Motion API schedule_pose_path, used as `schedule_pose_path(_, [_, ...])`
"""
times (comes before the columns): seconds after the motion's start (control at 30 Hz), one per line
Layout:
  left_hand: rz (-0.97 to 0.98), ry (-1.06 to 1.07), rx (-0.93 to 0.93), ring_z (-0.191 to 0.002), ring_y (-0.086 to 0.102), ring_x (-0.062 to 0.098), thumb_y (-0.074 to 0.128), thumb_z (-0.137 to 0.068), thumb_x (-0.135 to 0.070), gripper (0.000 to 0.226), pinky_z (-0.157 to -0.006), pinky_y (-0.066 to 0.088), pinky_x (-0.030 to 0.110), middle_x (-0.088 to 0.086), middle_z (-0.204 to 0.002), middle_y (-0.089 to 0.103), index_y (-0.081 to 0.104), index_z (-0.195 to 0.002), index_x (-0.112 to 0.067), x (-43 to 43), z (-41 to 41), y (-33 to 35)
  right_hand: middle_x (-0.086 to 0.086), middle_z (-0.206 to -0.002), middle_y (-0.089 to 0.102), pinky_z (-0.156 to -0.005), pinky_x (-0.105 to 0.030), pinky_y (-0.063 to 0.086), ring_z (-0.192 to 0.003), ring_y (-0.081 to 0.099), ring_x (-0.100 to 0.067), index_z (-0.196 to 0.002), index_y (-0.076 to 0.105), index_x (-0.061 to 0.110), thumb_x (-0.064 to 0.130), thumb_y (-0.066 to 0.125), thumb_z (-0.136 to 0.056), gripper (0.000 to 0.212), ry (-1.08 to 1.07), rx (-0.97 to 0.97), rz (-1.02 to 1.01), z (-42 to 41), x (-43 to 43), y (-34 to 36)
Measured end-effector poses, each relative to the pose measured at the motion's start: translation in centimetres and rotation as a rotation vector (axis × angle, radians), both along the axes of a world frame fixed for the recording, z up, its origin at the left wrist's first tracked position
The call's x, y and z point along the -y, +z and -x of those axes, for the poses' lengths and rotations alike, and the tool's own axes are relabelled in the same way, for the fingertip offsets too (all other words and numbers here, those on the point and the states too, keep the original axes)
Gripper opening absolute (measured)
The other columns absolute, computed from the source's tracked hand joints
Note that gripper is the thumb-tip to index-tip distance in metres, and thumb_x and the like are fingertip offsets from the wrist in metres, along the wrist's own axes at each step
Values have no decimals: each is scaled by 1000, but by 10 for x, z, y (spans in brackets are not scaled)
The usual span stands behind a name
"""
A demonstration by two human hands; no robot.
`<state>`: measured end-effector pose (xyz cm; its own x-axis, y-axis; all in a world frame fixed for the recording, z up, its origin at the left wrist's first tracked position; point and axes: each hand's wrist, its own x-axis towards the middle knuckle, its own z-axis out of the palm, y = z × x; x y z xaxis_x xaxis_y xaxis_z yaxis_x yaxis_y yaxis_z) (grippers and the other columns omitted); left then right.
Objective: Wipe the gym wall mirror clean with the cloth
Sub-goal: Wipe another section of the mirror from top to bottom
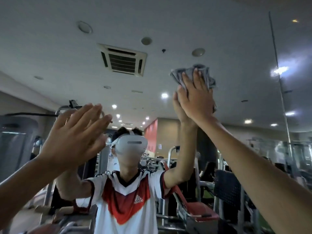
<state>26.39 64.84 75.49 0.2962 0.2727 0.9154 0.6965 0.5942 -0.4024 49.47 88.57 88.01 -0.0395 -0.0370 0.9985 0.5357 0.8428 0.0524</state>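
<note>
Back from the left hand (74,137) and the right hand (197,98), both forearms are bare up to short sleeves (158,181) edged in black. The reflected shirt (125,222) is white with a red chevron across the chest (a small white logo (138,199) sits on it), a black collar and black shoulder stripes. A white headset (130,144) covers the eyes.

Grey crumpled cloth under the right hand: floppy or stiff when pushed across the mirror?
Probably floppy: the grey crumpled cloth bunches in folds beyond the flat right hand. Likely light, held by palm pressure alone. It may slide easily on the smooth wall mirror.
</note>
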Motion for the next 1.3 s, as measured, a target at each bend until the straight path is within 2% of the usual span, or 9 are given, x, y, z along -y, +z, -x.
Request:
schedule_pose_path(0.13, [-11, 47, 48, -139, 42, 38, 36, -93, -47, 64, -105, 31, 56, 20, -154, 41, 52, -145, -13, 36, 27, -14, -5, -163, 26, -122, -35, 5, -152, 20, -20, -152, 39, 26, 38, 23, -106, 50, -37, 221, -282, 44, 23, -42])
schedule_pose_path(0.23, [-22, 54, 96, -141, 38, 37, 35, -93, -46, 64, -105, 31, 58, 18, -155, 39, 47, -147, -15, 62, 47, -23, -3, -161, 28, -120, -45, 20, -151, 22, -17, -148, 41, 29, 39, 26, -106, 45, -2, 353, -397, 25, 17, -84])
schedule_pose_path(0.4, [-9, 79, 130, -146, 27, 28, 34, -93, -50, 66, -106, 30, 60, 16, -159, 33, 39, -152, -21, 93, 76, -28, -7, -163, 22, -124, -49, 15, -152, 11, -18, -152, 38, 20, 43, 14, -104, 58, 18, -36, 18, 10, 2, -61])
schedule_pose_path(0.5, [-37, 66, 139, -144, 32, 30, 35, -94, -50, 63, -107, 28, 57, 14, -159, 33, 39, -151, -24, 92, 81, -30, -9, -165, 18, -123, -50, 13, -153, 12, -24, -156, 32, 19, 38, 17, -102, 58, 16, -93, 117, 49, 43, -14])
schedule_pose_path(0.7, [-56, 50, 156, -144, 35, 32, 36, -95, -48, 61, -111, 23, 51, 14, -159, 35, 44, -149, -23, 97, 86, -36, -2, -166, 13, -121, -47, 16, -154, 6, -18, -156, 28, 27, 36, 19, -107, 51, 49, 161, -225, 141, 116, -38])
schedule_pose_path(0.83, [-136, 66, 312, -148, 26, 27, 32, -96, -51, 62, -114, 23, 58, 10, -161, 30, 40, -152, -25, 116, 106, -46, 1, -162, 26, -115, -42, 28, -149, 27, -15, -153, 33, 31, 38, 28, -105, 48, -3, 457, -493, 116, 110, -110])
schedule_pose_path(1.07, [-210, 36, 416, -149, 24, 29, 27, -96, -55, 63, -114, 21, 58, 13, -161, 29, 32, -153, -28, 154, 136, -63, -6, -163, 23, -121, -43, 11, -152, 15, -21, -152, 37, 21, 40, 16, -103, 57, 43, 53, -142, 140, 126, -22])
schedule_pose_path(1.2, [-262, 27, 468, -151, 22, 30, 25, -95, -59, 66, -116, 17, 54, 11, -164, 23, 31, -154, -30, 160, 146, -67, -8, -163, 25, -117, -47, 23, -152, 20, -22, -153, 35, 23, 40, 16, -102, 57, 82, 124, -246, 207, 186, -16])
schedule_pose_path(1.3, [-394, -26, 575, -148, 26, 33, 24, -93, -60, 68, -116, 18, 54, 11, -164, 23, 31, -154, -29, 173, 158, -72, -5, -160, 32, -109, -46, 32, -148, 31, -21, -150, 43, 26, 40, 26, -101, 53, 81, 371, -487, 225, 211, -71])
